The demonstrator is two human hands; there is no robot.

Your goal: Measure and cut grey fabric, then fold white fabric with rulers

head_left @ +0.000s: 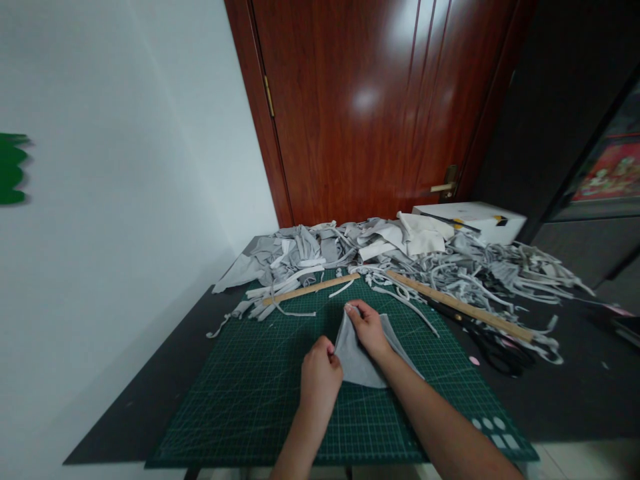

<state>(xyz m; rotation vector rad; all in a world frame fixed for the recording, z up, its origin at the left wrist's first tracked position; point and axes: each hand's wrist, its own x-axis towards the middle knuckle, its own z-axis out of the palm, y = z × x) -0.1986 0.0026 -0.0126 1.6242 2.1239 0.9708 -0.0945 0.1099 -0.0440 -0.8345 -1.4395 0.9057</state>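
Grey fabric piece (pixel 357 357) is pinched by the left hand (pixel 320 380) and right hand (pixel 367 328) on the cutting mat (pixel 240 400), uncut, strips (pixel 480 273) already piled behind.

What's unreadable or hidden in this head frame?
- Head view: the underside of the grey fabric piece is hidden by the left hand and right hand.
- The scissors are dark against the dark table; blade state is unclear.
- The far ruler is partly buried under the scrap pile.
- The cutting mat markings are too small to read.
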